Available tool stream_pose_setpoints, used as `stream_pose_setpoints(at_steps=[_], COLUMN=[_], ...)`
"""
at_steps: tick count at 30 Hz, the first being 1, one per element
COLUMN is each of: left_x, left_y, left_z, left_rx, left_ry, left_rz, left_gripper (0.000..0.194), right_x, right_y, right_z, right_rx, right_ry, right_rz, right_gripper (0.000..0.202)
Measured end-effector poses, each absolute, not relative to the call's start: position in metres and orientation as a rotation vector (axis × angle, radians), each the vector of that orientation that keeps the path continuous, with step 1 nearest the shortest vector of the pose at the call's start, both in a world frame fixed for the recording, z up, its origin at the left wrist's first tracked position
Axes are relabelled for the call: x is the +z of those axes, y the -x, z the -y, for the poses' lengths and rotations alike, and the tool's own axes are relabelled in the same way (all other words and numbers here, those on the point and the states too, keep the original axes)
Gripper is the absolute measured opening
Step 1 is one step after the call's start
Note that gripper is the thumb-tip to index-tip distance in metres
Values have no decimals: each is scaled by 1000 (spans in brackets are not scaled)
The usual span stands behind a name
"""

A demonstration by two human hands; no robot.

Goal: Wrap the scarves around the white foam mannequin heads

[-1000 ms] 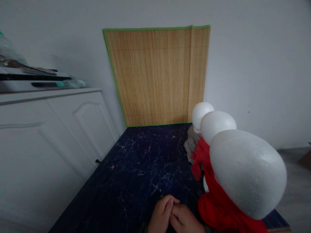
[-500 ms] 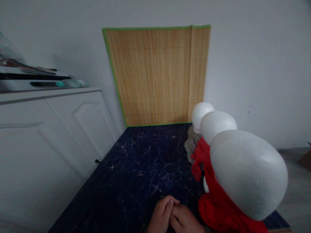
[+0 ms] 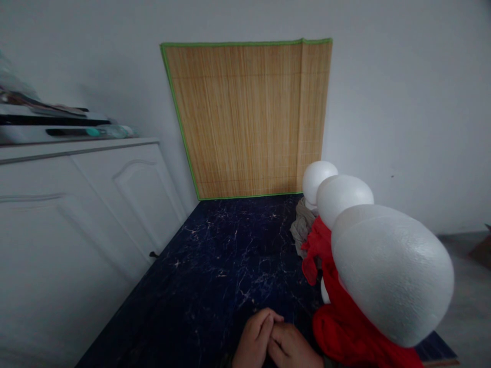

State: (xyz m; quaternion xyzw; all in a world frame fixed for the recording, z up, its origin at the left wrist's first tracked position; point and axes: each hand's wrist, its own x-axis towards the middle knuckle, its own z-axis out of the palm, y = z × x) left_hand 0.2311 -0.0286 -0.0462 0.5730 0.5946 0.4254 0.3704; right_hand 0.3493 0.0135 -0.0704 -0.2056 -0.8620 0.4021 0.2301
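My left hand (image 3: 253,338) and my right hand (image 3: 294,347) rest together at the near edge of the dark blue marbled tabletop (image 3: 230,255). Both have their fingers curled and pressed against each other, and nothing shows in them. Just right of my right hand lies bunched red cloth (image 3: 333,327), around the base of the nearest white foam head (image 3: 395,271). Behind it stand a second foam head (image 3: 345,199) and a third foam head (image 3: 319,179). Grey cloth (image 3: 303,225) is heaped below the farthest one.
White cabinets (image 3: 126,204) line the left side, with a clear plastic bottle (image 3: 113,131) and other items on top. A bamboo mat (image 3: 249,122) with green edging hangs on the wall behind the table. A brown box (image 3: 483,250) is partly visible at the far right.
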Motion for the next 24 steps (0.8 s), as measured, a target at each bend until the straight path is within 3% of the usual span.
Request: stream_pose_setpoints(at_steps=[24], left_x=[-46], left_y=[-231], left_z=[28], left_rx=[1099], left_ry=[-1494], left_rz=[-1532], left_gripper=[37], right_x=[-65], right_y=[-350], right_z=[-13], right_rx=[1084], right_ry=[527], right_rz=[2344], right_gripper=[22])
